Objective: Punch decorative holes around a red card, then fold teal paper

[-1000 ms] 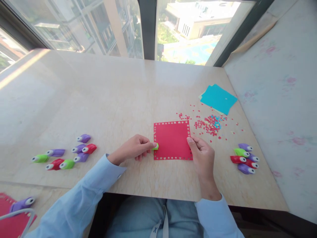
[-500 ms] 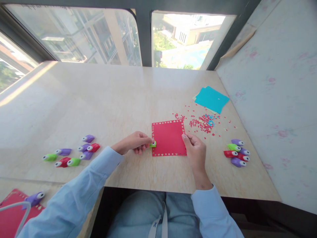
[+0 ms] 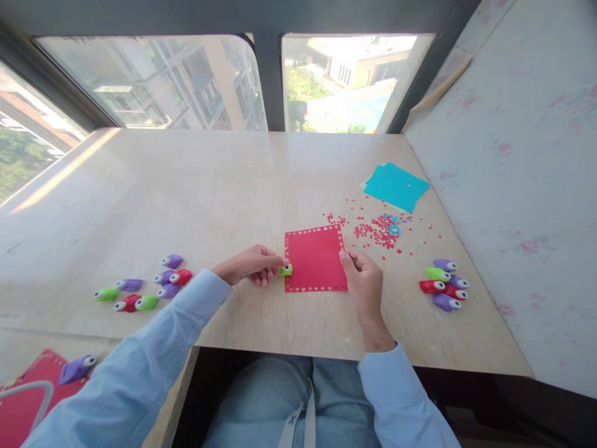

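Note:
A red sheet of paper (image 3: 314, 258) with small punched shapes along its edges lies in front of me. My left hand (image 3: 254, 264) is closed on a green craft punch (image 3: 286, 270), which sits over the sheet's left edge. The thumb rests at the punch's top, by its white-and-dark button. My right hand (image 3: 366, 274) pinches the right edge of the sheet between thumb and fingers. Part of the punch is hidden by the left fingers.
Red and blue paper bits (image 3: 380, 230) are scattered beyond the sheet. Blue paper (image 3: 396, 186) lies at the back right. Several craft punches stand at right (image 3: 445, 285) and left (image 3: 147, 302). A purple punch (image 3: 77, 369) rests on another red sheet (image 3: 44, 367).
The view has shifted slightly. Both hands keep their hold, and the green punch stays at about the same spot on the sheet's left edge.

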`<move>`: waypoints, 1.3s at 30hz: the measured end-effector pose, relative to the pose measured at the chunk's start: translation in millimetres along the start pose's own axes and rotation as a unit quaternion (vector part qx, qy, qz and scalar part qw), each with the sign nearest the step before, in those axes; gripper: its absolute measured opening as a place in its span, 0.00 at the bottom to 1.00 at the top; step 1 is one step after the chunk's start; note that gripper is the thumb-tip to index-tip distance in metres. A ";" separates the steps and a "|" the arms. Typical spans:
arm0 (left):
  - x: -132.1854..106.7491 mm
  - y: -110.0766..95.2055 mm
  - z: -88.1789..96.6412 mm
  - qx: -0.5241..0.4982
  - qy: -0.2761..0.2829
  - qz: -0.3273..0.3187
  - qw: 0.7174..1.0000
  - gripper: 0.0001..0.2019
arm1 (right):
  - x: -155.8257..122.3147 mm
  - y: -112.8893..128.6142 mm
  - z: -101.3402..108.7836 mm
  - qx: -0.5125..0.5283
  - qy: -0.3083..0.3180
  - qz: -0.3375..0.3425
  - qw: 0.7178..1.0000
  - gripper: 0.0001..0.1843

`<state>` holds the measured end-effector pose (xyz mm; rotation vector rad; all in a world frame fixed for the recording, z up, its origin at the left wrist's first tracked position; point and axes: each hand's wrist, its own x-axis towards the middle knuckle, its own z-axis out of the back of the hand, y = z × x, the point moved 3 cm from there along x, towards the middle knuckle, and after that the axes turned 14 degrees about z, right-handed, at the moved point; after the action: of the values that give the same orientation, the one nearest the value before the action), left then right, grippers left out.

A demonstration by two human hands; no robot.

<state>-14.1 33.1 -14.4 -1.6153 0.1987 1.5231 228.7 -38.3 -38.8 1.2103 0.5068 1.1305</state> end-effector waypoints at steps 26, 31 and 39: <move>-0.7 2.1 -1.1 -0.029 -0.010 -0.018 0.999 0.15 | -0.3 -0.1 -0.6 -0.003 0.003 0.011 1.000 0.17; -3.1 1.3 -3.1 -0.009 -0.029 -0.023 0.999 0.16 | -0.5 -1.0 -1.0 -0.006 0.003 0.011 1.000 0.17; -0.8 2.9 -3.5 -0.024 -0.034 -0.021 0.999 0.17 | -0.7 1.2 -0.9 -0.002 0.001 0.006 1.000 0.17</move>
<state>-13.6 28.6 -15.6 -1.5929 0.0913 1.5589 227.2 -38.6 -38.2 1.2105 0.5002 1.1428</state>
